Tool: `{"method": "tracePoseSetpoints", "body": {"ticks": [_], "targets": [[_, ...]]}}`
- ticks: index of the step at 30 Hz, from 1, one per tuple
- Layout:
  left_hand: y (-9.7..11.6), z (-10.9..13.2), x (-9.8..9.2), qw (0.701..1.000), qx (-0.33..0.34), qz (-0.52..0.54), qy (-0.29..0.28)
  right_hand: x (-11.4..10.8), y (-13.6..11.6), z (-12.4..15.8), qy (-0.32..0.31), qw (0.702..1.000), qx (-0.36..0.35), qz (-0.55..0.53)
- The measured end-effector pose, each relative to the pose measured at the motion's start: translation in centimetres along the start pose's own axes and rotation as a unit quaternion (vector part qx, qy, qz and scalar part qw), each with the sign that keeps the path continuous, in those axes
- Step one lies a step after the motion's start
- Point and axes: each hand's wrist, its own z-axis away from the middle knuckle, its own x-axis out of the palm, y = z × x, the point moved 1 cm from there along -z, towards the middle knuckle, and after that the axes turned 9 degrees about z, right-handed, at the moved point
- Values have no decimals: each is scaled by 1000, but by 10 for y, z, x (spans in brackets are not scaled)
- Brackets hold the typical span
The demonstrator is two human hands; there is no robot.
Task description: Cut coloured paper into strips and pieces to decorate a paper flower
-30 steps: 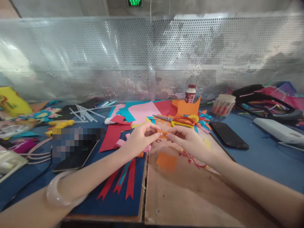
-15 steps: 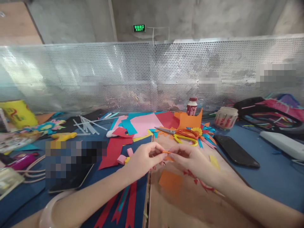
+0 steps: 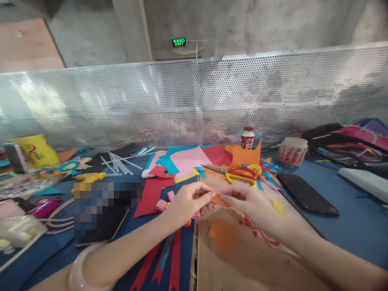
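Note:
Between the fingertips of both hands is a small piece of orange paper (image 3: 219, 199), held above the wooden board (image 3: 242, 266). My left hand (image 3: 194, 202) pinches its left end, thumb on top. My right hand (image 3: 241, 200) grips the other end between thumb and fingers. Below them a second orange paper piece (image 3: 222, 233) lies on the board. Red ribbon-like strips (image 3: 175, 258) hang below my left wrist, beside a blue one. A pink paper loop (image 3: 162, 204) is partly hidden behind my left hand.
Scissors (image 3: 242, 174) with orange and yellow handles lie beyond the hands, near coloured paper sheets (image 3: 188, 159). A black phone (image 3: 306, 194) and a jar (image 3: 292, 151) stand right. At left are a yellow glue gun (image 3: 89, 178), glue sticks (image 3: 117, 161) and a dark tablet-like device (image 3: 104, 226).
The view has shifted slightly, so the scene sits a little further right and lower. The orange paper between my fingers is turned and shows more of its flat face.

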Motion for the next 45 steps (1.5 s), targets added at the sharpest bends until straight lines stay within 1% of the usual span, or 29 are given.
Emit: {"method": "tracePoseSetpoints", "body": {"ticks": [4, 9, 12, 16, 20, 24, 26, 30, 33, 37, 40, 43, 45], "targets": [[-4, -1, -2, 1000, 0, -10, 7, 0, 2, 0, 8, 1000, 1, 1], [-3, -1, -2, 999, -19, -23, 11, 1, 6, 4, 6, 998, 61, 23], [0, 0, 0, 999, -32, -14, 21, 1, 4, 4, 9, 998, 49, 28], [2, 0, 1, 999, -32, -8, 20, 2, -1, 2, -6, 1000, 15, -7], [0, 1, 0, 999, -30, -22, 14, 2, -1, 3, -14, 998, 58, 5], [-1, 2, -1, 998, -40, -45, 14, 2, -3, 4, -17, 998, 54, 10], [0, 3, 0, 997, -35, -63, 13, 2, -6, 5, -20, 998, 55, 28], [4, 6, 2, 993, 31, -112, 4, 2, -15, 6, -26, 999, 14, 37], [5, 9, 4, 986, 55, -154, -2, 3, -19, 7, -37, 999, -8, 5], [5, 12, 4, 976, 65, -209, 8, 5, -18, 6, -13, 1000, -20, -9], [6, 14, 5, 964, 61, -258, 17, 5, -17, 6, 13, 998, -53, 10], [9, 16, 5, 958, 55, -281, 11, 4, -19, 7, 10, 995, -101, 10], [11, 16, 6, 957, 58, -283, -2, 4, -21, 9, 9, 994, -108, 12]]}}
